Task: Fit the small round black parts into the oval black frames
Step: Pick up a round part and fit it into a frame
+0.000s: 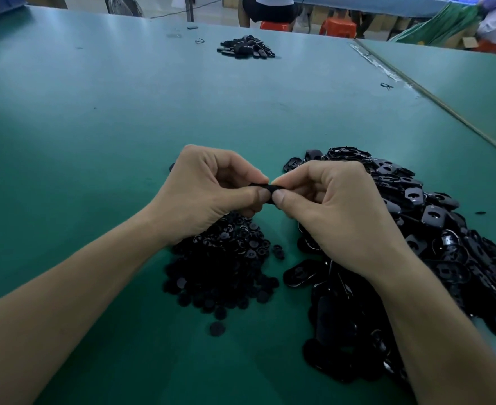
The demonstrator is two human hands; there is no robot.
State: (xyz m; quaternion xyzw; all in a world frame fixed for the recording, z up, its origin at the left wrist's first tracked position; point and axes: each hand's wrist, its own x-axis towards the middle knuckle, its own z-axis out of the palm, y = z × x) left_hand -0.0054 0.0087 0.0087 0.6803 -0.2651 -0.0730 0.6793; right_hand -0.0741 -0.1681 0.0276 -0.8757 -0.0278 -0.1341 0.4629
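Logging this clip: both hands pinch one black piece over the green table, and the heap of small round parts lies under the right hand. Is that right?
Not quite. The head view shows the round parts heap under the left hand; the right hand is over the oval frames. Both do pinch the black piece.

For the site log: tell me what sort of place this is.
Probably a small-parts assembly workshop: a long green worktable, heaps of round black parts and oval frames, and a further pile across it.
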